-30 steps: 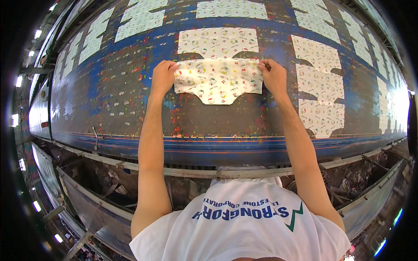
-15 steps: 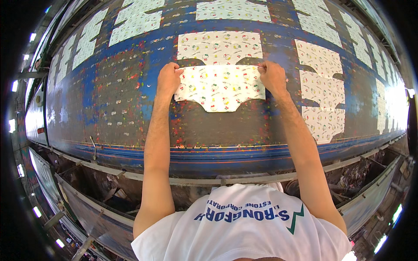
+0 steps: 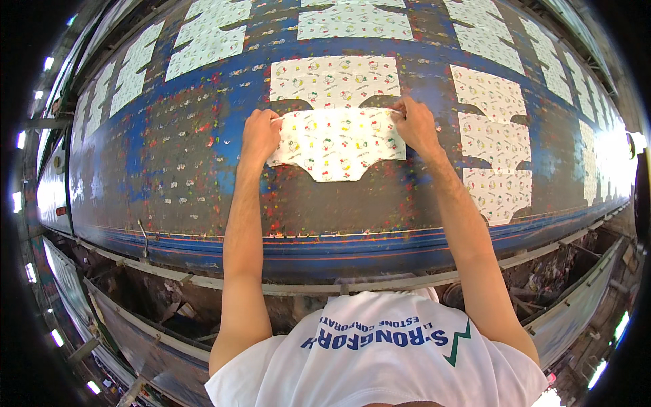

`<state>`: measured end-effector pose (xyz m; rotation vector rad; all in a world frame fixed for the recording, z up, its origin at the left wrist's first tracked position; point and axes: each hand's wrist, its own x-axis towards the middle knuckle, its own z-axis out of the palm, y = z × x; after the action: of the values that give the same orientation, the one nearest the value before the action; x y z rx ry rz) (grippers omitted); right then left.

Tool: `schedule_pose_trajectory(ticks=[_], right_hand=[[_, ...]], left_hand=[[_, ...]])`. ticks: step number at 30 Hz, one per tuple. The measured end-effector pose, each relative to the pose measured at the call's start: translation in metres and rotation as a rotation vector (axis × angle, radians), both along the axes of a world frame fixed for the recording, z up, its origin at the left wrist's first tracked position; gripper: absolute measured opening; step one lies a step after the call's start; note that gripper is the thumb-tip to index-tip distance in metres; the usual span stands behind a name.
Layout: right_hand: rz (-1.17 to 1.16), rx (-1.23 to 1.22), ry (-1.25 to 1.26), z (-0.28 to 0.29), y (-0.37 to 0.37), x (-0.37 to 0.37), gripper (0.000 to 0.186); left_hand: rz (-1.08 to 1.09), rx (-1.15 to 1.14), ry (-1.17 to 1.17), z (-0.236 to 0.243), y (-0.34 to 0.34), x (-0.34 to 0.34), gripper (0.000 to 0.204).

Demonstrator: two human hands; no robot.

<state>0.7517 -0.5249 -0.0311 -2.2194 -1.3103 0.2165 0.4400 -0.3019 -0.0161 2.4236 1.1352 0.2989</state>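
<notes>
A white fabric panel with a small colourful cartoon print and curved cut-outs at its lower corners lies in front of me, its narrow end toward me. My left hand pinches its upper left corner between thumb and fingers. At the upper right corner, my right hand grips the cloth the same way. Just beyond its top edge is a matching panel, flat on the table, with dark cut-out gaps between the two pieces.
The long table has a blue and grey surface speckled with paint. A column of printed panels lies to the right, and more pieces sit in rows farther back. A small metal lever stands at the near left edge. A rail runs along the front.
The whole view has shifted slightly, so the table and panels appear a little lower and farther left. Both hands keep hold of the same corners of the panel.
</notes>
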Motion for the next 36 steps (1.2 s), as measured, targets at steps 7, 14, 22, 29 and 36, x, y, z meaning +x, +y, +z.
schedule_pose_trajectory(ticks=[7,14,22,29,36], right_hand=[[-0.049,0.186,0.026,0.002,-0.016,-0.013,0.017],[-0.263,0.267,0.372,0.028,0.004,0.006,0.020],[-0.243,0.138,0.158,0.003,0.100,0.068,0.020],[-0.149,0.041,-0.097,-0.016,0.119,0.081,0.022],[-0.136,-0.048,-0.035,-0.015,0.125,0.089,0.019]], left_hand=[[0.067,-0.088,-0.313,0.048,-0.032,0.007,0.021],[0.156,-0.095,-0.457,0.053,0.019,0.016,0.020],[0.086,0.028,-0.190,-0.008,0.121,0.078,0.021],[0.017,0.082,-0.021,-0.032,0.148,0.094,0.019],[-0.097,0.194,0.097,-0.035,0.144,0.096,0.019]])
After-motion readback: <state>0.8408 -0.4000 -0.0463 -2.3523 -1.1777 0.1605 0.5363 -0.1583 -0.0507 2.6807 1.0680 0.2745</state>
